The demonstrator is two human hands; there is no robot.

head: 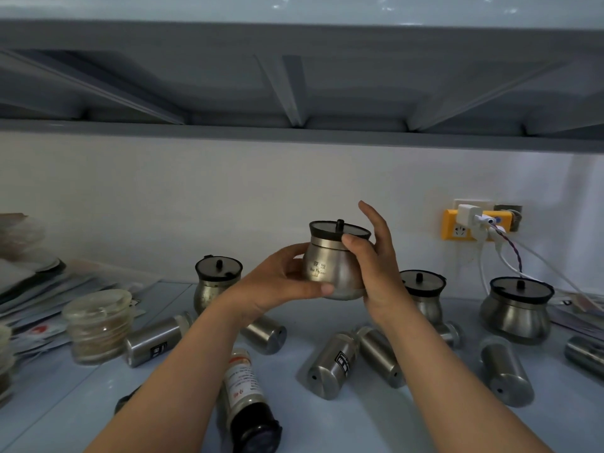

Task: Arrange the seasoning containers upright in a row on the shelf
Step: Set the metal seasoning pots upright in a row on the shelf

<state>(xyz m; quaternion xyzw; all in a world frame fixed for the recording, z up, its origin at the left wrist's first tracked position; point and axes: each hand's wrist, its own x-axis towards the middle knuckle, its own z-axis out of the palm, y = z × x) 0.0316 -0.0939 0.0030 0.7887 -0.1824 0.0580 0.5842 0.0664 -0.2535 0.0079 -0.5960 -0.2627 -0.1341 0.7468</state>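
Above the shelf surface [327, 426] I hold a steel seasoning jar [330, 266] with a black-rimmed lid, upright. My left hand [284, 282] grips its left side and base; my right hand [372, 259] holds its right side, thumb on the lid rim. Three similar jars stand upright on the shelf: one at the left [215, 286], one behind my right wrist [425, 295], one at the right [516, 308]. Several steel shaker cylinders lie on their sides, such as one [333, 364] in the middle. A bottle with a black cap [245, 400] lies under my left forearm.
A glass jar with brown contents [98, 325] stands at the left beside stacked papers and packets [36, 282]. A yellow wall socket [457, 227] with chargers and cables sits at the back right. Another shelf [294, 132] hangs overhead.
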